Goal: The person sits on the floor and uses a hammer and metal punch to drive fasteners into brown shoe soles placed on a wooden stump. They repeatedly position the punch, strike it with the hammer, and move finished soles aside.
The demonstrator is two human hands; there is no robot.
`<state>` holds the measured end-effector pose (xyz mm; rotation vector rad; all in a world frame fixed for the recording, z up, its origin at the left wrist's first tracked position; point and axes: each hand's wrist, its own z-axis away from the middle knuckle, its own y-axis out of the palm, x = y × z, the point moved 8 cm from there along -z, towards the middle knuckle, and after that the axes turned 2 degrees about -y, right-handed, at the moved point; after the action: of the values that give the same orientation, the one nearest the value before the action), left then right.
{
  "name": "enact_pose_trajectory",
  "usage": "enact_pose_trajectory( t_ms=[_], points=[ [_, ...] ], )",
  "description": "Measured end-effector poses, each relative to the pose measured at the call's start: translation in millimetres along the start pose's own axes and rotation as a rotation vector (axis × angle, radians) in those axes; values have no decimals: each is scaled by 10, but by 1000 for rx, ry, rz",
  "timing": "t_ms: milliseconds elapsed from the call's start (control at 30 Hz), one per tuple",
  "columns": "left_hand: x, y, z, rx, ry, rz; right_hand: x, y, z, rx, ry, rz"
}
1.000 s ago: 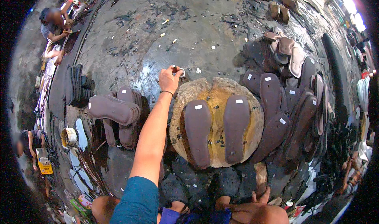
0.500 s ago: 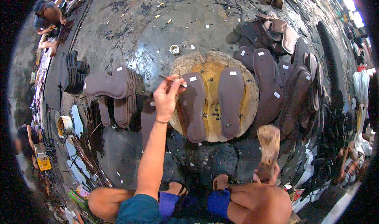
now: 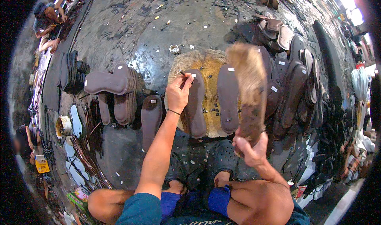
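Note:
My left hand (image 3: pixel 177 93) is closed around a slim dark punch (image 3: pixel 182 73), mostly hidden by the fingers. It is over the upper end of a brown shoe sole (image 3: pixel 196 110), near a small white label. A second brown sole (image 3: pixel 228 94) lies beside it, also labelled. Both rest on a round wooden block (image 3: pixel 214 60) strewn with several small black bits. My right hand (image 3: pixel 253 147) grips the lower end of a worn wooden mallet (image 3: pixel 251 82). Blurred by motion, the mallet is raised and hides the block's right side.
Stacked brown soles (image 3: pixel 125 94) stand at left, with a single sole (image 3: pixel 151 120) nearer. More soles (image 3: pixel 293 94) are heaped at right. A small round tin (image 3: pixel 174 49) sits beyond the block. Another person (image 3: pixel 47 20) sits far left.
My right hand has lifted the mallet from beside my right knee up toward the block. My left hand has shifted slightly right, and the punch sits lower in its fingers.

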<state>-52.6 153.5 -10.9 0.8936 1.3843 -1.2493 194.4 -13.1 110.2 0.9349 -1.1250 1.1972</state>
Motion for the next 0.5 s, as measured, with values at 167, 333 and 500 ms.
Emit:
enact_pose_trajectory(
  t_ms=[167, 333, 500],
  points=[
    [-184, -96, 130, -29, 177, -285, 1016, 207, -243, -43, -671, -387],
    [-297, 36, 227, -72, 689, -627, -691, 478, -588, 403, -48, 529],
    [-15, -19, -5, 214, 207, -606, -469, 701, -335, 253, 174, -286]
  ],
)
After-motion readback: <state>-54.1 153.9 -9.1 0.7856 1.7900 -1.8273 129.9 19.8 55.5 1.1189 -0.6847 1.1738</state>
